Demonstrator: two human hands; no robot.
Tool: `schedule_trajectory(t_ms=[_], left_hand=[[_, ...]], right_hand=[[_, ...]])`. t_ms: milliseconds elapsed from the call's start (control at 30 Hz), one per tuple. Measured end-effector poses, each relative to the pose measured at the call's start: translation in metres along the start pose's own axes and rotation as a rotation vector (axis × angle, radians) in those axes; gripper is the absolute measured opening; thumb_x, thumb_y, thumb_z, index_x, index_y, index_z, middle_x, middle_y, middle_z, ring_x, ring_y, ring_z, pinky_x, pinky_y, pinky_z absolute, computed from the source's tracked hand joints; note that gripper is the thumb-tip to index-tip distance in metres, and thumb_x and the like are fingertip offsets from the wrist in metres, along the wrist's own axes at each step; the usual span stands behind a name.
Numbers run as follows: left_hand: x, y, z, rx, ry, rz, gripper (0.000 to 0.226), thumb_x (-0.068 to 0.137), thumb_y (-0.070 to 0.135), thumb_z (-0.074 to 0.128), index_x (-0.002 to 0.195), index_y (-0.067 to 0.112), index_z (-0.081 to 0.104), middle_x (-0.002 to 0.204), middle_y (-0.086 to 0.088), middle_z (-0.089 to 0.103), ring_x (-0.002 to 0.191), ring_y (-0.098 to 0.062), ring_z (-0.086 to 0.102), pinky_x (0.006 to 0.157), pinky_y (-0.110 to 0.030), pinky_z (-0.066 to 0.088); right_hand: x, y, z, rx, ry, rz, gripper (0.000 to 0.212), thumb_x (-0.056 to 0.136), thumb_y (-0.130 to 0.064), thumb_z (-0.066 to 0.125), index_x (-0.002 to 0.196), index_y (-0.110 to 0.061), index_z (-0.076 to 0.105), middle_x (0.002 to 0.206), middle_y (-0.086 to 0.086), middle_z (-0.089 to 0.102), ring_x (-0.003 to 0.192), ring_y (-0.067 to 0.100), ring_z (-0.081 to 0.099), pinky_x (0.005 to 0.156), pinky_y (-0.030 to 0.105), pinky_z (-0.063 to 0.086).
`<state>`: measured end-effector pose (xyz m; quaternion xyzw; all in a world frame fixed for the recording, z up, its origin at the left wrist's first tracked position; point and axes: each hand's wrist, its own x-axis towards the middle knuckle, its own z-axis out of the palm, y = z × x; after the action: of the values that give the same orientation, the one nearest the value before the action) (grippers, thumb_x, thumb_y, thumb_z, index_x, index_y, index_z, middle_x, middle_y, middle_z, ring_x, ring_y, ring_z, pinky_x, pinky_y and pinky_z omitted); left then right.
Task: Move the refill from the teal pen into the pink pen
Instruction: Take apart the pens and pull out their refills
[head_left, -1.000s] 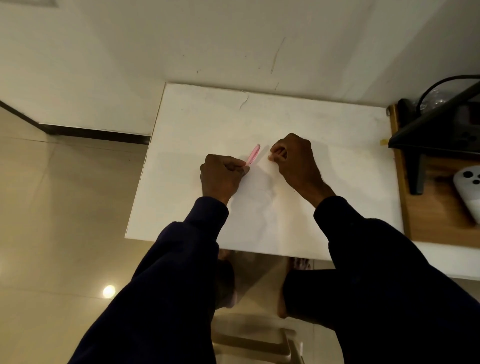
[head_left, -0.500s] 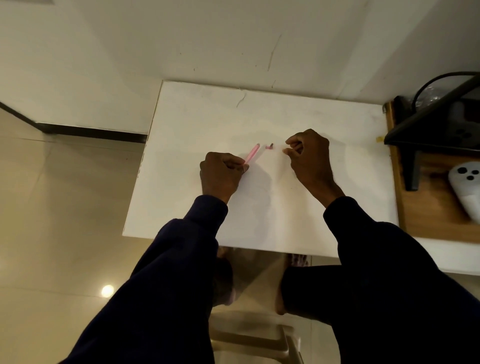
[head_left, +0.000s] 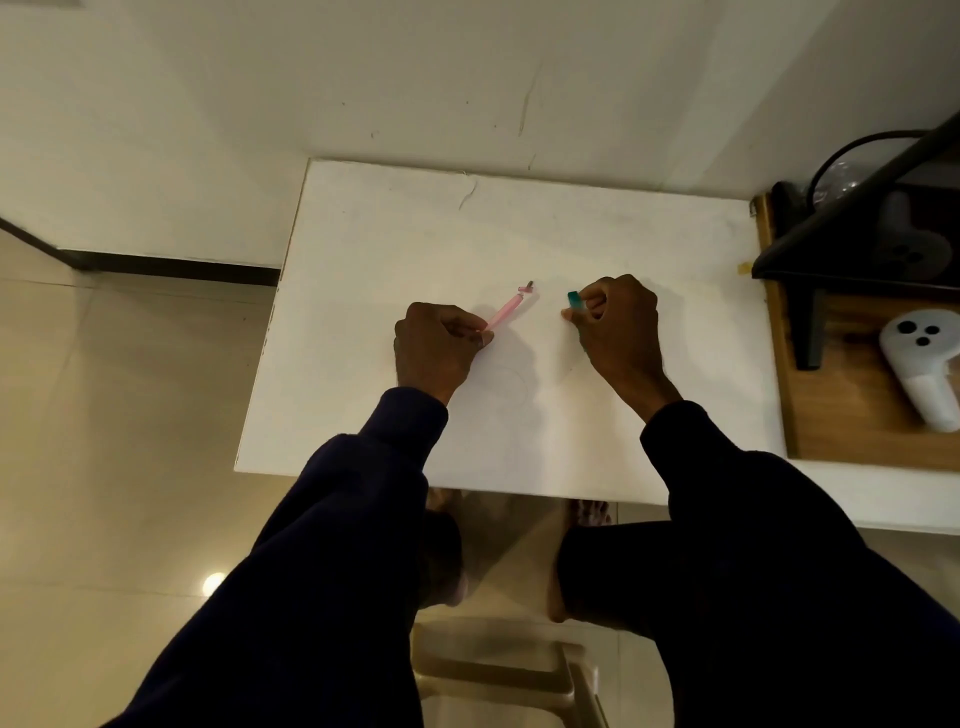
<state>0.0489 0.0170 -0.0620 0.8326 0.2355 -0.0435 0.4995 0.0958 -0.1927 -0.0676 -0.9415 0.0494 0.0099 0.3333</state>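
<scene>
Pink pen (head_left: 503, 312): I see it held in the left hand, slanting up and away to the right above the white desk, with only its far half showing past the fist.
Small piece at the pen's far end (head_left: 527, 287): a tiny dark and pink part sits at the tip; I cannot tell whether it touches the pen or lies on the desk.
Teal pen (head_left: 573, 300): only a short teal stub shows, sticking out from the right hand.
Refill: I cannot make it out.
Left hand (head_left: 435, 349): curled into a fist, its fingers (head_left: 470, 330) closed around the pink pen's near end.
Right hand (head_left: 618, 327): fingers (head_left: 589, 299) pinched around the teal pen, just right of the pink pen and apart from it.
Desk (head_left: 675, 260): white, set against a pale wall.
Sleeves (head_left: 363, 509): dark, on both arms.
Wooden shelf (head_left: 852, 415): just beside the desk on the right, carrying a white controller (head_left: 922, 374) and a black stand (head_left: 810, 322).
</scene>
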Motion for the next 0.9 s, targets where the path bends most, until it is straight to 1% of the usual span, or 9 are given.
schedule_trajectory(t_ms=[133,267,400,433,533,633,700,800,900], left_hand=[[-0.003,-0.001,0.003,0.050,-0.041,0.032,0.013,0.077,0.017,0.090,0.088,0.017,0.084,0.065,0.013,0.068,0.062,0.003,0.062,0.059,-0.013,0.045],[-0.007,0.000,0.007,0.080,-0.044,0.076,0.018,0.076,0.020,0.091,0.091,0.016,0.083,0.075,0.005,0.073,0.064,0.002,0.061,0.061,-0.012,0.043],[-0.007,0.000,0.006,0.067,-0.037,0.103,0.028,0.073,0.023,0.094,0.097,0.014,0.082,0.084,0.003,0.073,0.073,-0.006,0.063,0.065,-0.011,0.045],[-0.006,-0.001,0.006,0.064,-0.039,0.104,0.029,0.073,0.023,0.095,0.097,0.014,0.082,0.085,0.002,0.074,0.073,-0.006,0.063,0.067,-0.012,0.047],[-0.006,0.001,0.005,0.034,-0.040,0.075,0.030,0.072,0.021,0.095,0.098,0.013,0.082,0.087,0.000,0.076,0.074,-0.007,0.065,0.074,-0.022,0.058],[-0.007,0.000,0.005,0.030,-0.033,0.082,0.029,0.072,0.019,0.095,0.097,0.012,0.082,0.089,-0.002,0.078,0.079,-0.010,0.068,0.067,-0.008,0.051],[-0.008,0.000,0.006,0.010,-0.032,0.077,0.028,0.073,0.018,0.095,0.097,0.012,0.082,0.091,-0.004,0.078,0.081,-0.012,0.069,0.060,-0.002,0.048],[-0.012,0.003,0.005,-0.003,-0.030,0.081,0.027,0.074,0.017,0.094,0.098,0.011,0.082,0.092,-0.004,0.078,0.081,-0.012,0.069,0.073,-0.013,0.054],[-0.018,0.006,0.006,-0.038,-0.052,0.081,0.026,0.075,0.017,0.093,0.098,0.011,0.082,0.091,-0.004,0.079,0.083,-0.012,0.071,0.081,-0.022,0.058]], right_hand=[[-0.002,0.000,-0.002,-0.037,-0.011,0.025,0.013,0.087,-0.016,0.079,0.097,-0.009,0.075,0.100,0.009,0.075,0.092,0.026,0.072,0.084,0.042,0.060],[-0.009,0.001,-0.005,0.017,-0.019,0.048,0.007,0.086,-0.011,0.076,0.093,-0.010,0.073,0.097,0.006,0.075,0.088,0.022,0.072,0.080,0.039,0.061],[-0.010,0.000,-0.011,0.099,-0.053,0.063,0.024,0.088,-0.007,0.077,0.111,-0.012,0.070,0.095,0.005,0.073,0.078,0.014,0.067,0.071,0.016,0.053],[-0.009,-0.001,-0.013,0.114,-0.069,0.068,0.029,0.089,-0.007,0.076,0.117,-0.012,0.069,0.096,0.005,0.072,0.078,0.014,0.067,0.073,0.015,0.051],[-0.006,-0.001,-0.019,0.192,-0.089,0.119,0.029,0.093,-0.007,0.068,0.121,-0.015,0.074,0.094,0.004,0.071,0.083,0.017,0.066,0.076,0.025,0.055],[-0.005,0.000,-0.025,0.243,-0.105,0.146,0.023,0.092,-0.008,0.067,0.110,-0.017,0.079,0.097,0.005,0.072,0.080,0.014,0.066,0.062,0.020,0.053],[-0.006,0.000,-0.026,0.274,-0.133,0.150,0.021,0.092,-0.010,0.071,0.109,-0.017,0.079,0.103,0.005,0.072,0.083,0.012,0.066,0.060,0.016,0.051],[-0.008,-0.001,-0.027,0.299,-0.146,0.167,0.018,0.090,-0.012,0.075,0.108,-0.018,0.076,0.103,0.003,0.073,0.089,0.014,0.067,0.067,0.018,0.051],[-0.012,-0.003,-0.030,0.358,-0.136,0.178,0.019,0.087,-0.013,0.081,0.105,-0.016,0.076,0.089,0.003,0.072,0.081,0.016,0.068,0.064,0.020,0.050]])
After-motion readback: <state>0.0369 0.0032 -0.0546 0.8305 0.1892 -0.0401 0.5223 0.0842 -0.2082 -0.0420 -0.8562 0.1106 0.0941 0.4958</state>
